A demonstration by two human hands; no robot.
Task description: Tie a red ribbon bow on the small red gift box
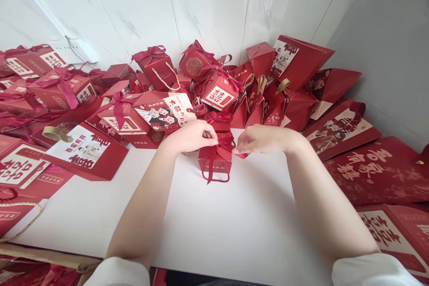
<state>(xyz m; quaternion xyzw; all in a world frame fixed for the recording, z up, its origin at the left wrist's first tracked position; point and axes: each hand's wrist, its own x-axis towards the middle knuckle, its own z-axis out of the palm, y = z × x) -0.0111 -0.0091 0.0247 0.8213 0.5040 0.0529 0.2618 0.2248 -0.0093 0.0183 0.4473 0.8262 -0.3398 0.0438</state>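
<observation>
Single head view, looking forward-down, close over white table [234, 223] toward wall.

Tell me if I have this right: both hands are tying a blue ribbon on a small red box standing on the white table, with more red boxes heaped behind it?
Not quite: the ribbon is red, not blue, as the head view shows. The rest holds: the left hand and right hand pinch it atop the small red box on the white table, with red boxes heaped behind.

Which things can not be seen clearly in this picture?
- Head view: left hand and right hand cover the ribbon knot on the small red box.
- Box contents: hidden by its closed walls.
- Small print on the flat bag: too small.
- Red boxes at the left edge: cut off.
</observation>
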